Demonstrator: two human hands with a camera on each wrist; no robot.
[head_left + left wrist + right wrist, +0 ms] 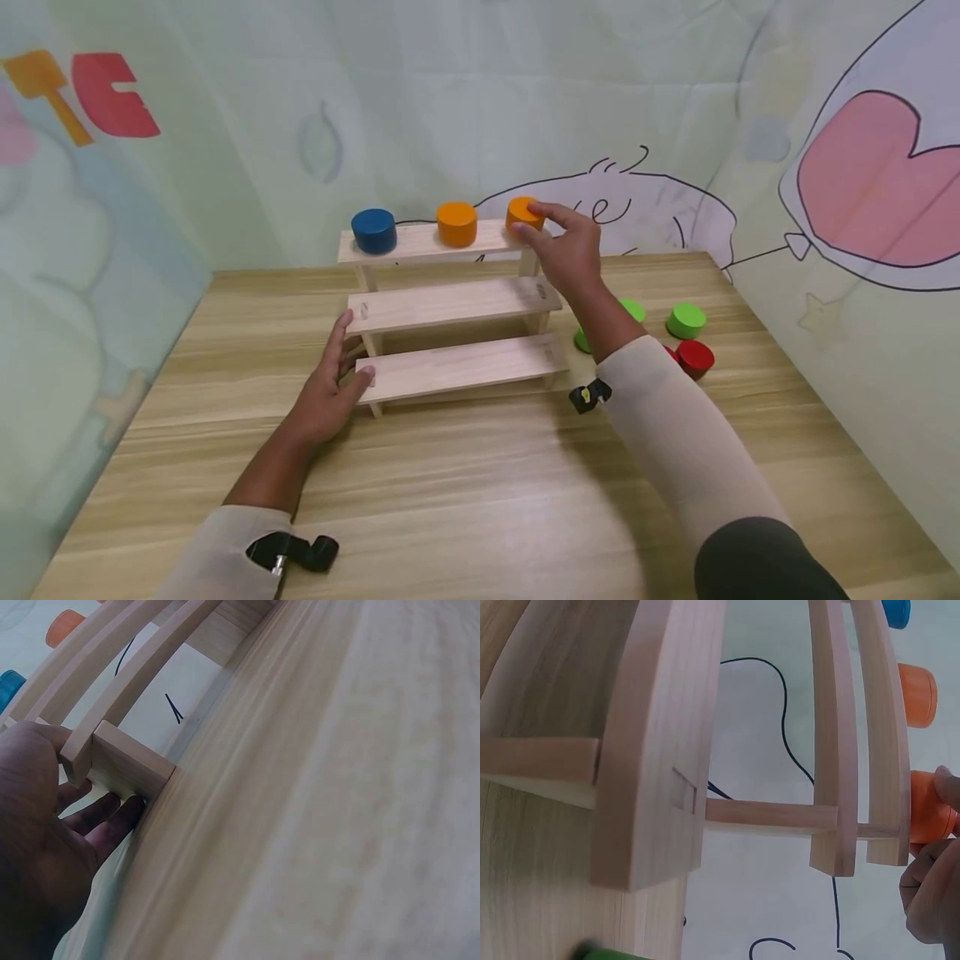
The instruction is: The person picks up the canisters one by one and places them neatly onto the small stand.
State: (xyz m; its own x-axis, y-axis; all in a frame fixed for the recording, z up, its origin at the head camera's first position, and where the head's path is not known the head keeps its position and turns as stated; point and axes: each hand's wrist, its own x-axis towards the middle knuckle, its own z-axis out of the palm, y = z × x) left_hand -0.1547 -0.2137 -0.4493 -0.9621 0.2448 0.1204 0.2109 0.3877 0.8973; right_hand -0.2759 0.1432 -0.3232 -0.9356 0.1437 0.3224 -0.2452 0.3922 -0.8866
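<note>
A three-step wooden rack [457, 304] stands on the table. On its top step, a blue cylinder [374, 232] sits at the left and an orange cylinder [457, 225] near the middle. My right hand [573, 250] pinches a second orange cylinder [522, 213] between thumb and fingers at the right end of that step; in the right wrist view this orange cylinder [928, 810] meets the top board. At the rack's left side, my left hand [326, 396] grips the end of the lowest step, thumb on top, other fingers along the side support [131, 761].
Right of the rack, several green cylinders [686, 321] and red cylinders [696, 359] lie on the wood-grain table [480, 500], some partly hidden behind my right forearm. A printed cloth backdrop [450, 108] rises behind the table and along both sides.
</note>
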